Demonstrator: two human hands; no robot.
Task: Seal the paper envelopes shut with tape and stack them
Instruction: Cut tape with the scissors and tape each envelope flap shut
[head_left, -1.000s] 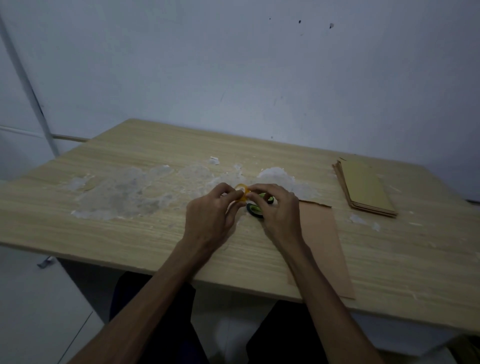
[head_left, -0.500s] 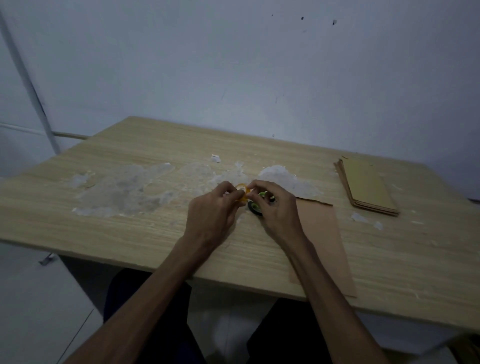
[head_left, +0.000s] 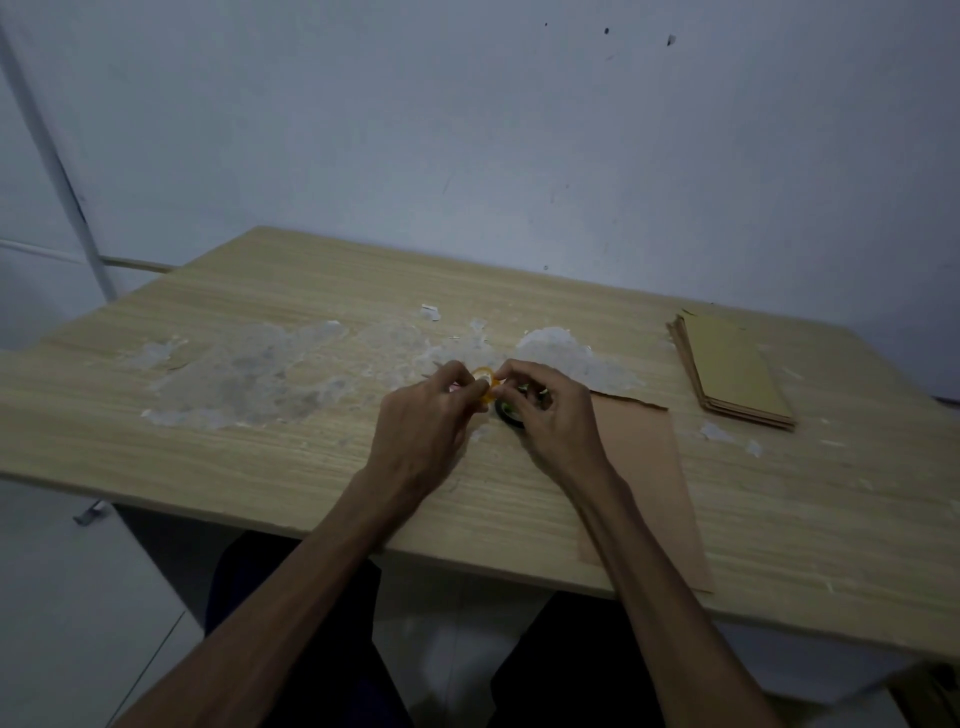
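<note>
Little has moved: left hand (head_left: 421, 421) and right hand (head_left: 550, 415) still pinch the yellow tape roll (head_left: 485, 382), apparently seeking its end; envelope (head_left: 644, 467) at 4 o'clock, envelope stack (head_left: 732, 369) at 2 on the bench (head_left: 260, 457).

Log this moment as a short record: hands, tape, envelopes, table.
left hand: pinches the small yellow tape roll
right hand: fingertips on the same roll, above a dark round object
loose envelope: flat under the right forearm, overhanging the near edge
envelope stack: far right, untouched
table: wood, whitish residue patches
</note>
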